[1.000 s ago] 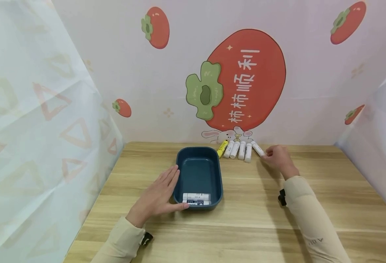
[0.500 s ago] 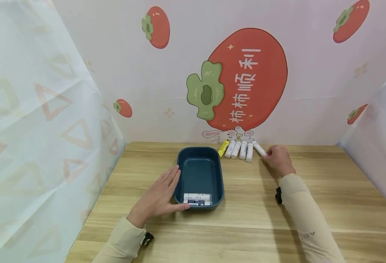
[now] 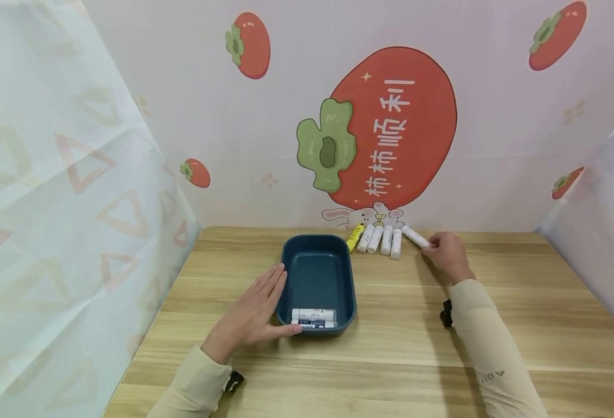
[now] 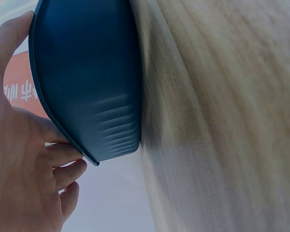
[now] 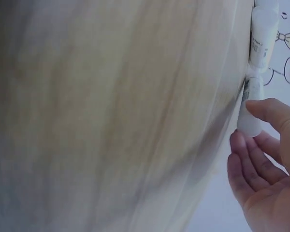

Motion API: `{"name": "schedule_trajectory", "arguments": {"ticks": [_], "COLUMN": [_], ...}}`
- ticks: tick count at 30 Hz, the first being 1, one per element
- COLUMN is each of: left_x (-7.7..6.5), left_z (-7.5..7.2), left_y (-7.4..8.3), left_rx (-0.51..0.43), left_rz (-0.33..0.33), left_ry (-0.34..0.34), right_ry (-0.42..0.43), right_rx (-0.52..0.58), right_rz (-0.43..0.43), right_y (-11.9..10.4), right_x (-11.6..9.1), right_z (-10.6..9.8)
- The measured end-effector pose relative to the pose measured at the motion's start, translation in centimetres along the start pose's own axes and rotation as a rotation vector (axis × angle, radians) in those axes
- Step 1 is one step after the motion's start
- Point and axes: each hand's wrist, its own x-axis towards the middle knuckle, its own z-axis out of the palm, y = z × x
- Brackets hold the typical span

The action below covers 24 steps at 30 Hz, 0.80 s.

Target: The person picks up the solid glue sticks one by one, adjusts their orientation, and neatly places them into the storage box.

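Observation:
In the head view, a dark blue rectangular container (image 3: pixel 317 278) stands on the wooden table. My left hand (image 3: pixel 249 310) rests against its left rim, fingers straight and the thumb spread along the near edge. Two white glue sticks (image 3: pixel 314 315) lie side by side inside, at the near end. My right hand (image 3: pixel 448 252) pinches the near end of a white glue stick (image 3: pixel 414 237) between thumb and fingers, by the back wall. In the right wrist view this glue stick (image 5: pixel 252 106) sits under the thumb, and its far end is close to another white one.
Left of the held stick, several white glue sticks (image 3: pixel 386 239) lie in a row along the wall, with a yellow stick (image 3: pixel 356 237) at the left end. A wall sheet with printed persimmons (image 3: pixel 390 128) closes the back, and a white sheet (image 3: pixel 77 203) stands on the left.
The held glue stick has turned slightly flatter, its near end shifting a little right with my right hand. My left hand and the container stay in place.

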Motion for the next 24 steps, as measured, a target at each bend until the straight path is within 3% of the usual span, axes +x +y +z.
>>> {"name": "schedule_trajectory", "arguments": {"ticks": [11, 24], "left_x": [-0.06, -0.07], "left_z": [0.1, 0.14], "left_y": [-0.03, -0.13], "left_rx": [0.003, -0.006], "left_rz": [-0.001, -0.003], "left_ry": [-0.001, 0.006], "right_ry": [0.109, 0.188], "right_rx": [0.069, 0.244], "right_rz": [-0.011, -0.026], "right_y": [0.68, 1.06], "right_x": [-0.36, -1.02], "right_z": [-0.32, -0.97]}}
